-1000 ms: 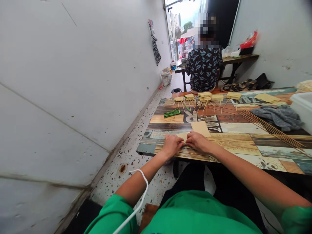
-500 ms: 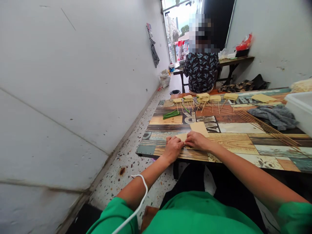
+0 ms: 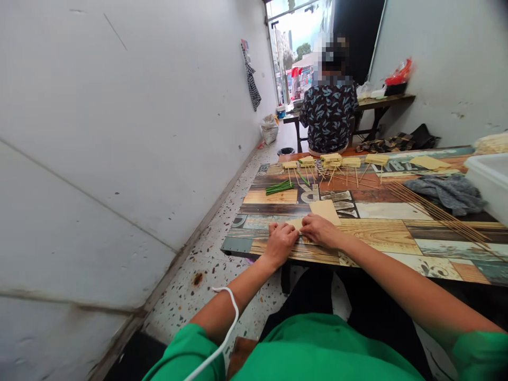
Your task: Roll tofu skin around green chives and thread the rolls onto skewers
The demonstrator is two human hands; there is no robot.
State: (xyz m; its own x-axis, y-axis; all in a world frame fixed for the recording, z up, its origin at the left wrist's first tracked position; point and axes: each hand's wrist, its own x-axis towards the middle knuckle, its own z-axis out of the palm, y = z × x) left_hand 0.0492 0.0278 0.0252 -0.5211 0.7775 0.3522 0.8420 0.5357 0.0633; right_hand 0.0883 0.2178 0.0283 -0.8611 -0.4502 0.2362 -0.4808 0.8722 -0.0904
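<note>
Side by side at the table's near edge, my left hand point(image 3: 281, 242) and my right hand point(image 3: 319, 230) pinch the near edge of a pale yellow tofu sheet point(image 3: 294, 223). Fingers of both are curled together, and a hint of green shows between the fingertips. What lies under the fingers is mostly hidden. Just beyond my right hand a second tofu sheet point(image 3: 326, 210) lies flat. A bundle of green chive-like stalks point(image 3: 279, 187) rests farther off to the left.
Skewered tofu rolls point(image 3: 331, 158) line the table's far side. Loose bamboo skewers point(image 3: 440, 212), a grey cloth point(image 3: 446, 191) and a white plastic tub point(image 3: 490, 177) are on the right. A person in a leaf-patterned shirt point(image 3: 328, 119) sits beyond, back turned. A wall point(image 3: 99, 132) runs along the left.
Both hands stay at the same place on the tofu sheet, with only slight finger movement. The view has shifted a little.
</note>
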